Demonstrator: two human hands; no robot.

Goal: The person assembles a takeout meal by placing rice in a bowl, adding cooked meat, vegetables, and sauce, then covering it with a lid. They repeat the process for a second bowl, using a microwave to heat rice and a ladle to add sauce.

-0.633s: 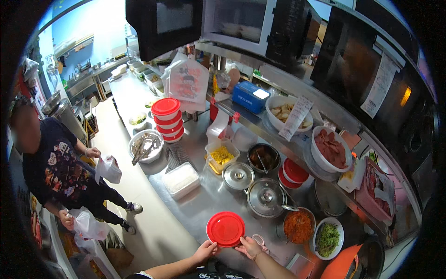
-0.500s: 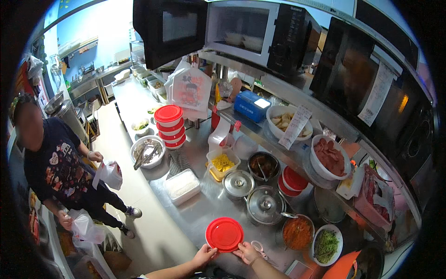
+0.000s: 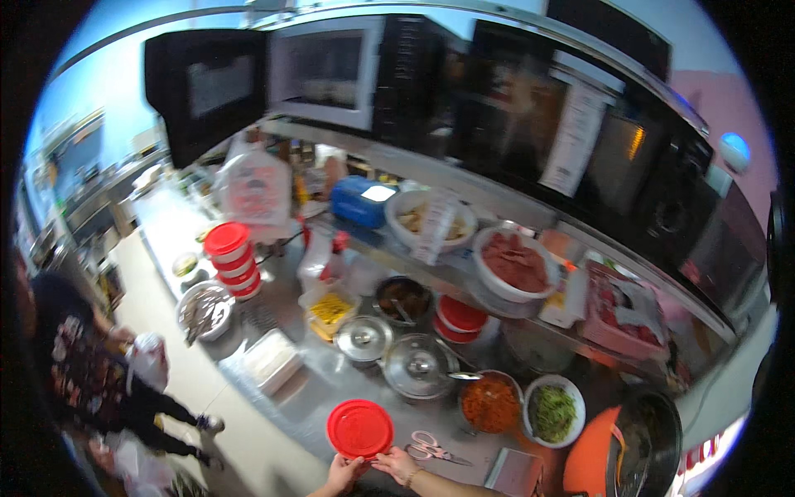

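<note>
A round tub with a red lid is at the near edge of the steel counter, its lid facing up. My left hand and my right hand close on its near rim side by side, thumbs toward the lid. The lid hides most of the tub below it. Just right of my right hand lie pink-handled scissors. Beyond the tub stand two lidded steel pots, the larger one and a smaller one. The picture is slightly blurred by motion.
Right of the pots are a bowl of shredded orange food, a bowl of shredded greens and an orange-sided cooker. Red-lidded tubs are stacked at left. A microwave hangs open above. A person holding bags stands at left.
My view has swung to the right, so the whole scene sits further left. Both hands keep hold of the tub and have come closer together along its near rim.
</note>
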